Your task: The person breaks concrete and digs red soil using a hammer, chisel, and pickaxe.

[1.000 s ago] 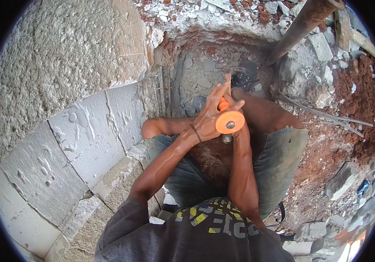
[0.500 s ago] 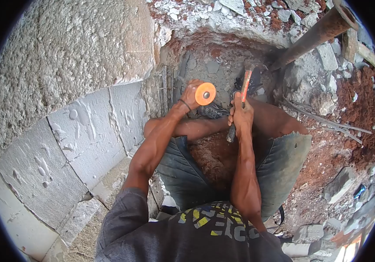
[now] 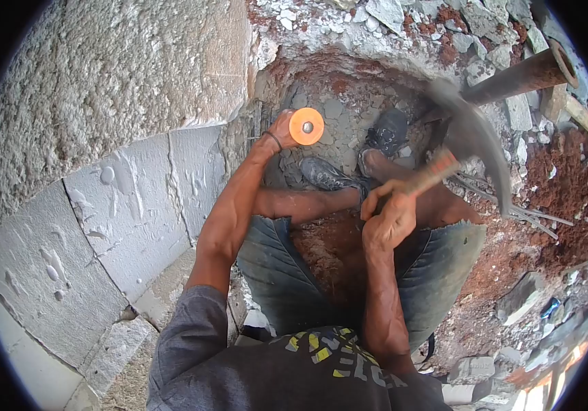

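My left hand point(image 3: 281, 130) is closed round a chisel point(image 3: 306, 127) with a round orange hand guard, seen end-on from above. Its tip is hidden below the guard, near the pit's left wall. In my right hand point(image 3: 391, 220) is a hammer point(image 3: 434, 171) with an orange-marked handle. Motion blurs its curved head, which is raised to the right, well apart from the chisel. Both feet, in dark shoes point(image 3: 386, 131), rest in the pit between the hands.
A rough concrete block point(image 3: 130, 68) overhangs the upper left, above grey block walling point(image 3: 136, 212). A rusty metal pipe point(image 3: 513, 79) leans at the upper right. Thin metal rods point(image 3: 530, 218) lie on red soil, with broken concrete point(image 3: 527, 298) around.
The hammer has swung up and to the right, its head now blurred and larger in view. My left hand and the chisel appear slightly higher and further left; the view has shifted a little.
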The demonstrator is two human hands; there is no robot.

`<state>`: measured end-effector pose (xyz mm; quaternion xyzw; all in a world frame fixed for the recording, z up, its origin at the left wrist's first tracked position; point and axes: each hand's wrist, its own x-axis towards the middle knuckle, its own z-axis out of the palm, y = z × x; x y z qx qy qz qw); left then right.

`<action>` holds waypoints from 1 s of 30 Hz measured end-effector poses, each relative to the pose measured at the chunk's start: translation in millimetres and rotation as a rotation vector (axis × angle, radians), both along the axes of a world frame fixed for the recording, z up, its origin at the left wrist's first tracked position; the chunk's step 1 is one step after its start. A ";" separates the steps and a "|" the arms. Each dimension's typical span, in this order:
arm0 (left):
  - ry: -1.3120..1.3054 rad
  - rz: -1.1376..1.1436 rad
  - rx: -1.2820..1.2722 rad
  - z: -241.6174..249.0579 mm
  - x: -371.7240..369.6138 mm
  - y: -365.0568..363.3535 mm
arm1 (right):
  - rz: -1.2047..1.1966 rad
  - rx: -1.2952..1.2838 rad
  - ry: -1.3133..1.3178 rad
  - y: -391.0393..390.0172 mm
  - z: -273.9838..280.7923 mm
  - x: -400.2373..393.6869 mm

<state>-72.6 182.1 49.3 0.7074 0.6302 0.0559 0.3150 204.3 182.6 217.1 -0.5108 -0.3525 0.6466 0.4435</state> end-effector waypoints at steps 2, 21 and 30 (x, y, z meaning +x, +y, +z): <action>-0.078 0.040 0.092 -5.4 -8.0 -3.0 | -0.163 0.247 0.194 -13.0 -3.6 -14.2; -0.261 0.299 -0.149 -10.3 -50.0 -19.6 | 0.370 -0.073 -0.402 -12.4 -31.1 -33.2; -0.241 -0.122 -0.086 0.6 94.5 -16.4 | -0.271 -0.200 0.220 52.3 21.9 5.1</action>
